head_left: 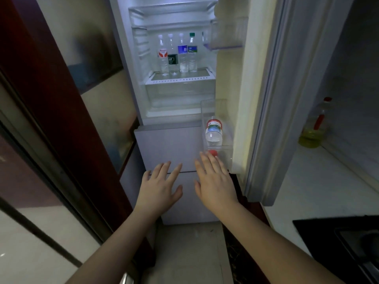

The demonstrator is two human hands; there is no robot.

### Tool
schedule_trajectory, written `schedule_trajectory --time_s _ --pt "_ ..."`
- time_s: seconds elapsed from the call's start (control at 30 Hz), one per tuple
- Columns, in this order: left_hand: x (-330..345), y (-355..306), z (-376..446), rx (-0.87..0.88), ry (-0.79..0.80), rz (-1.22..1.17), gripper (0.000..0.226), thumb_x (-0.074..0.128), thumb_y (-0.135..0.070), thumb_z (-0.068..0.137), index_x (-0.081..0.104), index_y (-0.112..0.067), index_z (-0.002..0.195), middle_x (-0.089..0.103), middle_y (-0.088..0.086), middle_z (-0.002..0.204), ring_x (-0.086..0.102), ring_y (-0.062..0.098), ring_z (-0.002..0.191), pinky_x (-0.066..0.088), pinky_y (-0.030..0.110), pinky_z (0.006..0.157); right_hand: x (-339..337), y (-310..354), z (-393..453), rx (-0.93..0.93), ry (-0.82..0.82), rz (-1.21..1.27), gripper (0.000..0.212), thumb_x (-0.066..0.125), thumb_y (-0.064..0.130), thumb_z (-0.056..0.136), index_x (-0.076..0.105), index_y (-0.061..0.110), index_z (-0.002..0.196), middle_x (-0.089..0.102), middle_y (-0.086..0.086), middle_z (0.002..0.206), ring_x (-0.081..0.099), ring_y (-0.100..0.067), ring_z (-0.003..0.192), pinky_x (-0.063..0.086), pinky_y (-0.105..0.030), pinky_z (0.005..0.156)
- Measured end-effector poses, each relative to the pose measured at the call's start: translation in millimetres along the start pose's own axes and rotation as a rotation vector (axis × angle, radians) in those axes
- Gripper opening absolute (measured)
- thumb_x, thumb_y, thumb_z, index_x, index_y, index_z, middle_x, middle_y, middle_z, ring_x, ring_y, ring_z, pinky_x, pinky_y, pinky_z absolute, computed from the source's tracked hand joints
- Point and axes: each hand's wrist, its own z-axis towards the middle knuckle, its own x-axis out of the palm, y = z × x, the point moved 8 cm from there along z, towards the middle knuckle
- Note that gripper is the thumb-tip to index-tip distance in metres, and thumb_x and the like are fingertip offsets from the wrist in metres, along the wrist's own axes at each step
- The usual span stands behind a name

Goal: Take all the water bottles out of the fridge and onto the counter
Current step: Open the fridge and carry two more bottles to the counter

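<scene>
Inside the open fridge (174, 83), four water bottles stand in a row on a lit shelf (180, 78): a red-and-white labelled bottle (163, 56) at the left, then a dark-labelled bottle (172, 58), a blue-labelled bottle (183, 54) and a green-capped bottle (192, 53) at the right. A fifth, red-capped bottle (213, 133) sits in the lower door bin (225, 148) of the open door (256, 89), which swings to the right.

By my judgement the task has hardly begun. No water bottle shows on the visible part of the white counter (320, 181) at the right, so all five seen here are left to move. The left hand (161, 186) and the right hand (215, 181) both hang in front of the lower drawers (170, 144), fingers spread and straight, holding nothing. The right hand's fingertips (205, 155) lie just beside the door bin, near the red cap, so that bottle looks the likeliest first pick.

The counter carries a bottle of yellow oil (314, 128) towards its back, and a black cooktop (348, 242) occupies its near corner. A dark red frame with glass panels (61, 99) stands left of the fridge, and pale floor tile (188, 253) runs below. The room is dim apart from the fridge light.
</scene>
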Motion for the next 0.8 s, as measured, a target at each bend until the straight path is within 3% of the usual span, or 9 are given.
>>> schedule_trajectory --time_s 0.3,0.47,0.57,0.7,0.8 --pt "-8.4 -3.6 10.0 -0.004 -0.027 0.019 0.064 0.041 -0.051 0.087 0.043 -0.024 0.146 0.054 0.013 0.139 0.052 0.031 0.126 0.047 0.053 0.095 7.0 -20.4 12.6 0.099 0.025 -0.022 0.068 0.077 0.035 0.074 0.057 0.006 0.132 0.052 -0.016 0.141 0.048 -0.029 0.131 0.034 -0.040 0.111" --pt "-14.9 -10.1 15.8 -0.011 -0.037 0.024 0.066 0.039 -0.052 0.088 0.040 -0.025 0.147 0.053 0.013 0.140 0.051 0.031 0.128 0.047 0.054 0.096 10.1 -29.0 8.4 0.071 0.078 -0.014 0.065 0.057 0.037 0.092 0.036 0.009 0.147 0.029 -0.018 0.156 0.024 -0.031 0.146 0.015 -0.042 0.119" --pt "-22.7 -8.1 19.6 -0.018 -0.055 0.026 0.064 0.040 -0.048 0.087 0.040 -0.024 0.147 0.053 0.014 0.139 0.052 0.034 0.126 0.047 0.054 0.094 5.5 -29.8 14.7 0.056 0.040 -0.017 0.067 0.075 0.033 0.077 0.054 0.011 0.136 0.050 -0.016 0.142 0.045 -0.031 0.133 0.033 -0.044 0.111" --pt "-31.4 -3.0 28.1 -0.005 -0.094 0.051 0.059 0.051 -0.037 0.084 0.048 -0.021 0.141 0.056 0.016 0.135 0.054 0.039 0.121 0.047 0.057 0.092 -1.5 -25.7 30.8 0.031 0.002 0.007 0.066 0.075 0.023 0.072 0.054 0.012 0.134 0.053 -0.015 0.137 0.049 -0.034 0.128 0.039 -0.048 0.106" --pt "-38.3 3.6 39.7 0.016 -0.126 0.062 0.056 0.043 -0.041 0.088 0.051 -0.020 0.139 0.058 0.015 0.134 0.055 0.039 0.120 0.046 0.058 0.094 -1.1 -22.2 46.7 0.022 -0.026 0.006 0.067 0.075 0.023 0.070 0.056 0.011 0.133 0.055 -0.015 0.134 0.051 -0.035 0.126 0.041 -0.051 0.105"
